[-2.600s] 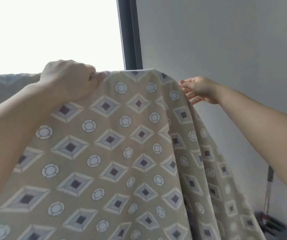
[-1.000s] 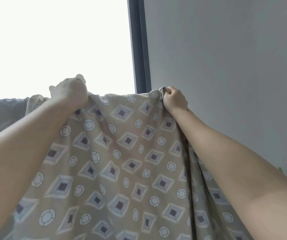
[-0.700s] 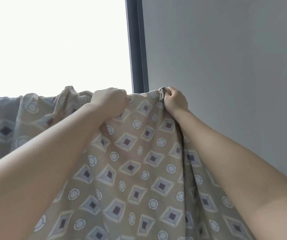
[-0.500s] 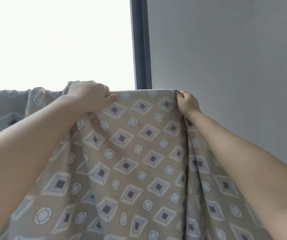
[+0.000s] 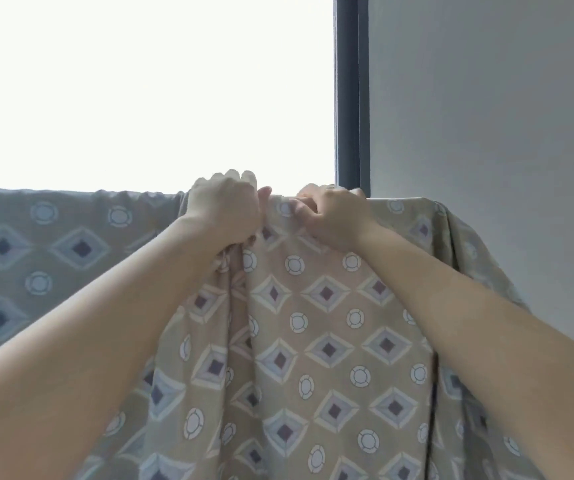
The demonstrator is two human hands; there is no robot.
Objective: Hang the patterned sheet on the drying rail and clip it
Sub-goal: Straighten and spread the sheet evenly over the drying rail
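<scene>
The patterned sheet (image 5: 313,341), beige with diamonds and circles, hangs in front of me and fills the lower half of the view. Its top fold runs level from the left edge to a draped corner at the right. The drying rail is hidden under that fold. My left hand (image 5: 225,209) is closed on a bunched pleat of the sheet at the top fold. My right hand (image 5: 334,216) pinches the fabric right beside it, the two hands almost touching. No clip is visible.
A bright window (image 5: 140,91) lies behind the sheet, with a dark vertical frame (image 5: 351,91) at its right. A plain grey wall (image 5: 486,116) takes up the right side, close to the sheet's draped corner.
Both hands have come together at the middle of the top fold. My right hand left the sheet's right end and moved leftward. The fabric under my left hand is now gathered.
</scene>
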